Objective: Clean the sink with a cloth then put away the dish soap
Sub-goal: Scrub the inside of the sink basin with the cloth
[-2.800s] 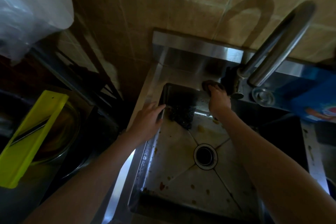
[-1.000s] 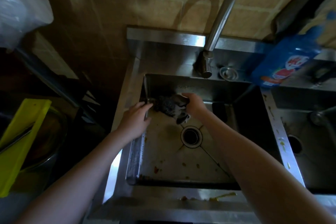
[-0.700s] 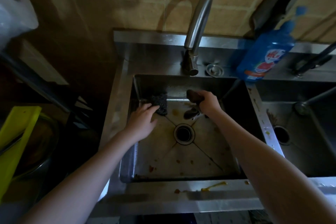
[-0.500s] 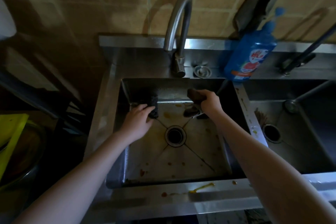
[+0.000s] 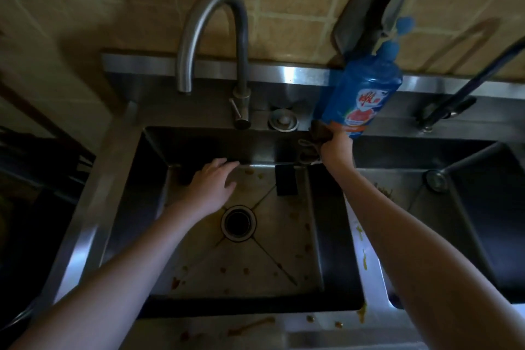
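The steel sink (image 5: 122,207) fills the middle of the view, its floor dotted with orange and brown food spots around the drain (image 5: 238,223). My right hand (image 5: 336,148) grips a dark brown cloth (image 5: 316,133) at the sink's back right corner, just below the blue dish soap bottle (image 5: 359,94) on the back ledge. My left hand (image 5: 211,183) lies with relaxed fingers on the sink floor near the back wall, next to a dark pad (image 5: 186,176) at the back left. Another dark rectangular patch (image 5: 286,183) lies on the floor right of that hand.
A curved steel faucet (image 5: 211,37) rises from the back ledge, with a round metal cap (image 5: 282,121) beside it. A second basin (image 5: 443,207) lies to the right, with a dark handle (image 5: 466,88) above it. Yellow smears mark the front rim (image 5: 250,327).
My right hand has lifted the cloth from the sink's back wall up to the back right corner by the soap bottle. My left hand's fingers have straightened off the dark pad. The view shifted right.
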Available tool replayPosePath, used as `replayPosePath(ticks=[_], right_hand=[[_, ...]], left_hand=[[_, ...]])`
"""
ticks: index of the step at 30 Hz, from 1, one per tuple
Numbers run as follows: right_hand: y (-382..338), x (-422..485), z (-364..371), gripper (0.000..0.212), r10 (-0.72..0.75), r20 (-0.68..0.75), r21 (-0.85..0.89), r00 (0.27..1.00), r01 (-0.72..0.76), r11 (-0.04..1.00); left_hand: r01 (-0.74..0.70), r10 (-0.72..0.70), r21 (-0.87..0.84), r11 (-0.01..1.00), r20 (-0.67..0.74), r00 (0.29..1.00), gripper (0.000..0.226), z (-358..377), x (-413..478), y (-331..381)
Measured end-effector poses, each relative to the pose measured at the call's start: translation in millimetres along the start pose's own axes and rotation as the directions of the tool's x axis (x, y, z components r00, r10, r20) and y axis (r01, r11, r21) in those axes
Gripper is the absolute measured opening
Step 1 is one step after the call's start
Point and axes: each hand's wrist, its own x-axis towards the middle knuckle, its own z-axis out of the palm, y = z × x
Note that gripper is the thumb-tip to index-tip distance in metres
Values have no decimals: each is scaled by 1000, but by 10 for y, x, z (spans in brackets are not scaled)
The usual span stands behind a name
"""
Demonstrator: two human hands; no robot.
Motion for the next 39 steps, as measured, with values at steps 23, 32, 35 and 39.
replayPosePath(ticks=[23, 32, 35, 39], right_hand=[[278, 576, 599, 43, -178, 201, -465, 963, 254, 848], [253, 357, 260, 30, -149, 305, -351, 941, 256, 901], [250, 204, 51, 27, -229, 307, -216, 924, 302, 928], [313, 93, -257, 32, -409, 257, -293, 876, 474, 830]], left_hand=[[128, -128, -9, 992, -16, 992, 53, 221, 219, -67], [100, -99, -8, 995, 7, 995, 53, 187, 189, 40], [66, -66, -19, 998, 25, 998, 52, 176, 196, 144], [20, -20, -9, 1000, 33, 999, 52, 184, 212, 274]])
